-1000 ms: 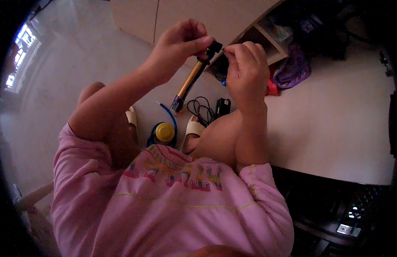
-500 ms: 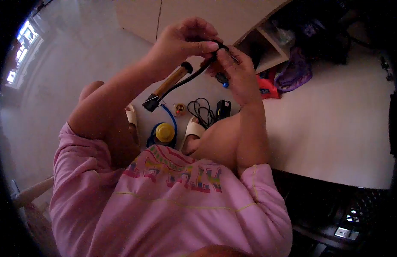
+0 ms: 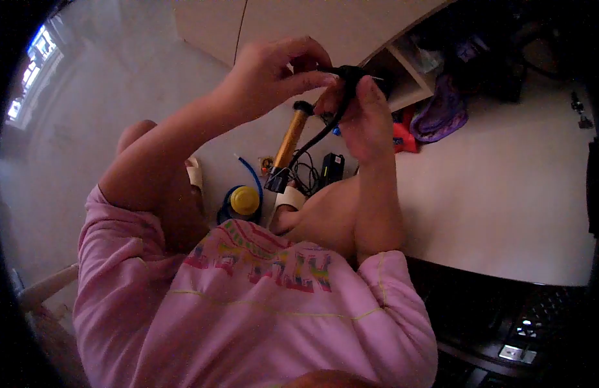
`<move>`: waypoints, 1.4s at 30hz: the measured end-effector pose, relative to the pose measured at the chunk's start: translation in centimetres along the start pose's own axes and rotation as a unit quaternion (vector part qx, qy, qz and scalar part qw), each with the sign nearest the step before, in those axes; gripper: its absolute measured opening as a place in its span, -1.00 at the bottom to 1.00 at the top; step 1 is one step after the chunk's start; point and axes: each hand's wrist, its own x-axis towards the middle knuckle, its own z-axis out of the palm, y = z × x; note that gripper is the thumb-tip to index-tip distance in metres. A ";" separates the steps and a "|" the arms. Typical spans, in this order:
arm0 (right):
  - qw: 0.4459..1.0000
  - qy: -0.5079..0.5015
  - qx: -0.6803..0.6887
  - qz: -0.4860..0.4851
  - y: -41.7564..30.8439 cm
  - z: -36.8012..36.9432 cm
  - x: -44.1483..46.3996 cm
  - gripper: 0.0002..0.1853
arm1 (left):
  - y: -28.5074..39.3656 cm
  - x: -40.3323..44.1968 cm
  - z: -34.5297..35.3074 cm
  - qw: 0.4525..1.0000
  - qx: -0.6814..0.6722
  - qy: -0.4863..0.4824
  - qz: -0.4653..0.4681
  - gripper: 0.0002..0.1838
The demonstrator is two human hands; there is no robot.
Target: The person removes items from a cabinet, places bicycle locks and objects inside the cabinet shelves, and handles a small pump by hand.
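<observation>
A small hand pump [image 3: 289, 142] with a gold barrel and black ends dangles by its black hose [image 3: 321, 134] over the floor. Fingers of my left hand [image 3: 280, 74] are pinched on the hose near its upper end. My right hand [image 3: 369, 123] is closed around the hose's dark upper part, with the thumb up beside it. A thin pale pin-like tip [image 3: 377, 78] sticks out past the right thumb. The exact shape of the dark piece between my hands is hard to make out.
On the floor lie a yellow-topped foot pump [image 3: 244, 201] with a blue hose [image 3: 251, 169], a black box [image 3: 332, 169] and a coiled black cable [image 3: 306, 174]. A purple item [image 3: 442, 116] and a red packet [image 3: 405, 137] lie on the pale surface at right, near an open wooden compartment [image 3: 409, 71].
The hand pump has swung right and hangs steeper. My hands have shifted slightly right, and the dark hose end shows more between them.
</observation>
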 end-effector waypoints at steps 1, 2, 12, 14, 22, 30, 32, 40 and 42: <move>1.000 -0.004 0.012 0.010 0.3 0.0 0.0 -0.58 | 0.2 0.0 0.1 1.000 0.019 0.003 0.000 -0.81; 1.000 -0.009 0.022 0.019 0.4 -0.1 0.0 -0.58 | 0.2 0.0 0.2 0.999 0.036 0.006 0.002 -0.82; 0.995 -0.034 0.061 0.076 0.3 0.6 -0.7 -0.58 | -0.1 -0.4 1.0 0.988 -0.153 0.012 0.022 -0.86; 0.996 -0.036 0.033 0.075 0.0 0.7 -0.8 -0.58 | 0.3 -0.3 0.8 0.985 -0.172 0.014 0.003 -0.86; 0.961 0.124 -0.247 0.025 -0.6 1.5 -0.9 -0.64 | -0.2 0.0 -0.3 0.964 -0.249 -0.060 -0.071 -0.77; 0.721 0.127 -0.639 -0.234 -1.2 2.6 -1.4 -0.75 | -1.0 0.0 0.0 0.978 -0.165 -0.127 -0.029 -0.63; 0.682 0.129 -0.675 -0.252 -1.1 2.6 -1.7 -0.79 | -1.5 -0.3 0.4 0.972 -0.184 -0.140 -0.046 -0.60; 0.594 0.116 -0.741 -0.292 -1.1 2.4 -2.1 -0.81 | 0.1 -1.6 2.8 0.960 -0.245 -0.119 -0.059 -0.52; 0.592 0.107 -0.742 -0.296 -0.7 2.3 -2.1 -0.80 | 0.0 -1.7 3.1 0.968 -0.217 -0.105 -0.072 -0.51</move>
